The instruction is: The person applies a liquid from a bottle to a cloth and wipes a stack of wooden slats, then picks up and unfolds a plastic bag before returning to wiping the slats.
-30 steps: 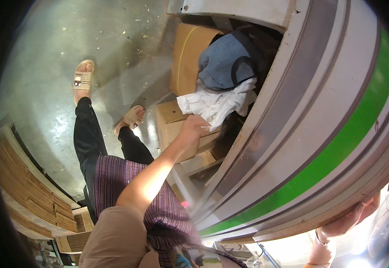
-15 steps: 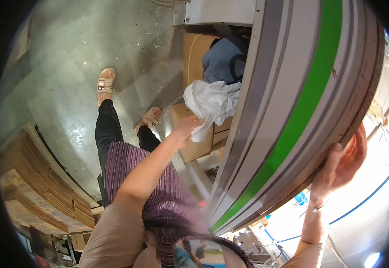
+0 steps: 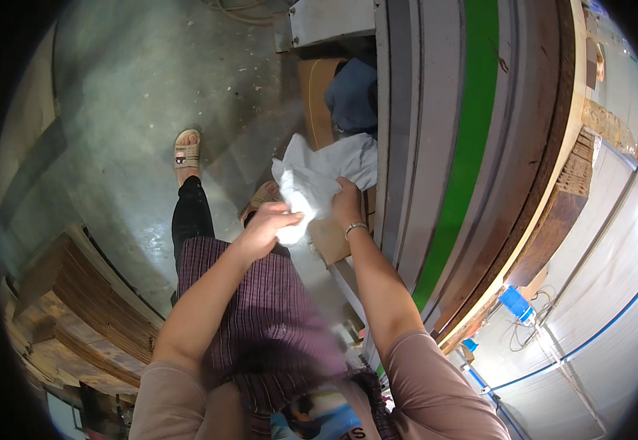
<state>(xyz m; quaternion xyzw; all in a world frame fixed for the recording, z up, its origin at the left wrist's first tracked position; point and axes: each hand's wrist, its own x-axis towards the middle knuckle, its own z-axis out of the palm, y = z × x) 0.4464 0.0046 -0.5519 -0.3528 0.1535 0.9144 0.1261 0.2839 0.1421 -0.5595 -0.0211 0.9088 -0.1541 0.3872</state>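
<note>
A crumpled white sheet (image 3: pixel 311 172), thin cloth or plastic, hangs between my hands in front of the machine side. My left hand (image 3: pixel 266 231) pinches its lower left corner, which shines brightly in the light. My right hand (image 3: pixel 348 204), with a bracelet at the wrist, is closed on the sheet's right part beside the grey panel. Its fingertips are partly hidden. Behind the sheet, a dark blue cloth bundle (image 3: pixel 353 95) rests by an open cardboard box (image 3: pixel 317 103).
A long grey panel with a green stripe (image 3: pixel 473 117) runs along my right. Beyond it lie a wooden block (image 3: pixel 553 213) and a blue cylindrical fitting (image 3: pixel 517 304). Stacked flat cardboard (image 3: pixel 88 308) stands at the lower left. My sandalled foot (image 3: pixel 187 150) is on the concrete floor.
My right hand has left the panel's far edge and come over to take hold of the white sheet. My left hand has drawn its part of the sheet left and toward me.
</note>
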